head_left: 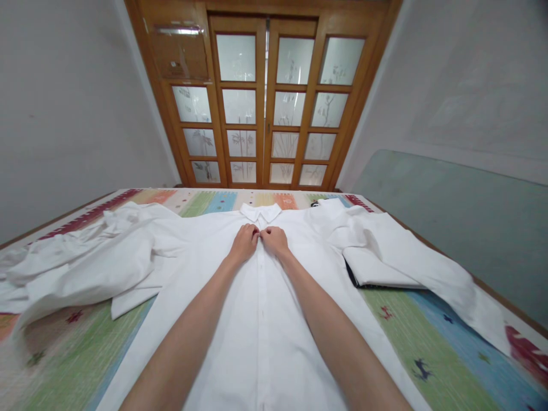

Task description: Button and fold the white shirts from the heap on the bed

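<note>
A white long-sleeved shirt [231, 337] lies spread front side up, its collar [261, 213] at the far end and its sleeves out to both sides. Just below the collar, my left hand [246, 240] pinches the shirt's front edge. My right hand [274, 238] meets it from the other side, fingers closed on the same front strip. The fingertips of both hands nearly touch. Any button between them is too small and covered to make out. Down the middle runs the button placket [262, 319], lying straight toward me.
Under the shirt is a colourful striped cloth [411, 342]. Crumpled white fabric [85, 245] lies at the left. Folded white cloth with a dark edge [377, 271] sits below the right sleeve. Beyond stand wooden glass-paned doors [265, 103]; a pale green panel [449, 217] leans along the right wall.
</note>
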`<state>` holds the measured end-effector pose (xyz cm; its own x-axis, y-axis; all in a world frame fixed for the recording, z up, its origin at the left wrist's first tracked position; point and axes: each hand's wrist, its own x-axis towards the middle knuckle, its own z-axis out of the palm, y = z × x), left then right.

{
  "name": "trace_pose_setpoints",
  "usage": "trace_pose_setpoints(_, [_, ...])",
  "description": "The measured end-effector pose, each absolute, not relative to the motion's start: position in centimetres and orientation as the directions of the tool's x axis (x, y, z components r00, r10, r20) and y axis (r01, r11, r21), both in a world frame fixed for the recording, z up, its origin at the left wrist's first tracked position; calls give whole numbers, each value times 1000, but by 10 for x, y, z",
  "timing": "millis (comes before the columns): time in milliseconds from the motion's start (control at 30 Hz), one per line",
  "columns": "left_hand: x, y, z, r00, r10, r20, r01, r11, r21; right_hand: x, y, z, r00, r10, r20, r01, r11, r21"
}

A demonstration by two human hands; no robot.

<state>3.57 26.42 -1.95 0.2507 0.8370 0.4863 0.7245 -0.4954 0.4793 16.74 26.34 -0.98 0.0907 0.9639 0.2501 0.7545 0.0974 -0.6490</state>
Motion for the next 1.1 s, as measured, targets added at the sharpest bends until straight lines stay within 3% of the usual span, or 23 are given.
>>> trace_pose_setpoints(467, [35,272,-27,192,861,472,751,-438,495,169,265,-10,104,958,266,772,91,-629])
trace_pose_setpoints(767, [32,275,-26,217,870,443,747,-440,498,184,269,-7,-63,978,197,734,179,-655])
trace_pose_setpoints(1100, [33,273,-25,233,868,438,732,-453,509,179,269,-11,-52,979,198,786,162,-596])
